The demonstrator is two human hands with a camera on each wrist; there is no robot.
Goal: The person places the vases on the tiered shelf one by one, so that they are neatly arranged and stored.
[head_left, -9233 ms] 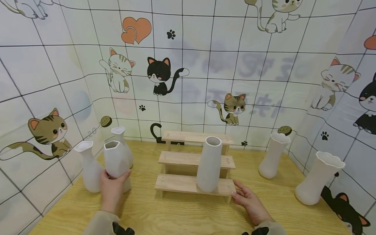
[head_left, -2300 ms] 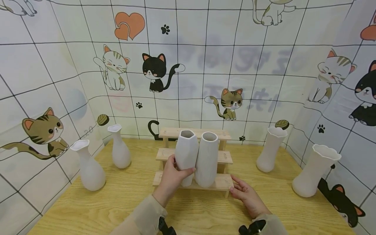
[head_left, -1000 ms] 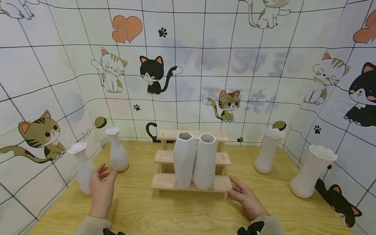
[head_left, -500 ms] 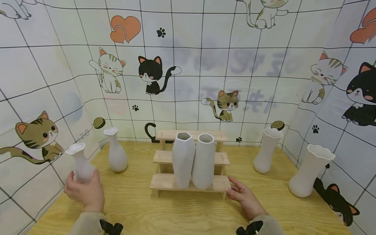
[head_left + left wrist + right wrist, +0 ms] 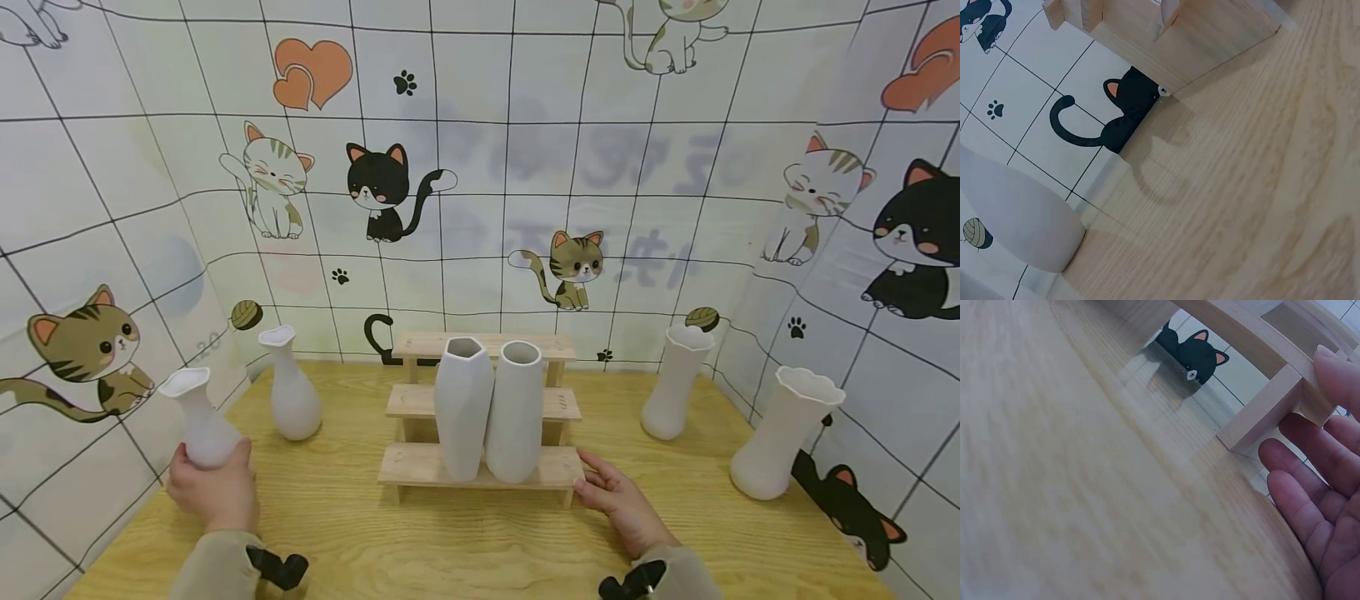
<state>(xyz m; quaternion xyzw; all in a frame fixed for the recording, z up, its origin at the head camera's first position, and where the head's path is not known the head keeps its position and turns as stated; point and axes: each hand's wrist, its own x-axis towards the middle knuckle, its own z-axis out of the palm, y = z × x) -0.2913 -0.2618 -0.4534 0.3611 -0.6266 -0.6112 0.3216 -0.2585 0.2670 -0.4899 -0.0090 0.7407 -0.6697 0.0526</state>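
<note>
Left of the stand [image 5: 411, 402], the left hand [image 5: 219, 493] grips a vase [image 5: 208, 429]; the right hand [image 5: 618, 504] pinches the bottom step [image 5: 412, 467], where two vases [image 5: 462, 410] stand side by side

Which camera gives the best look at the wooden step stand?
The head view: all three tiers of the wooden step stand show, though two white vases partly cover it. The left wrist view has only part, cut off at the top; the right wrist view, just a portion by the right hand.
</note>
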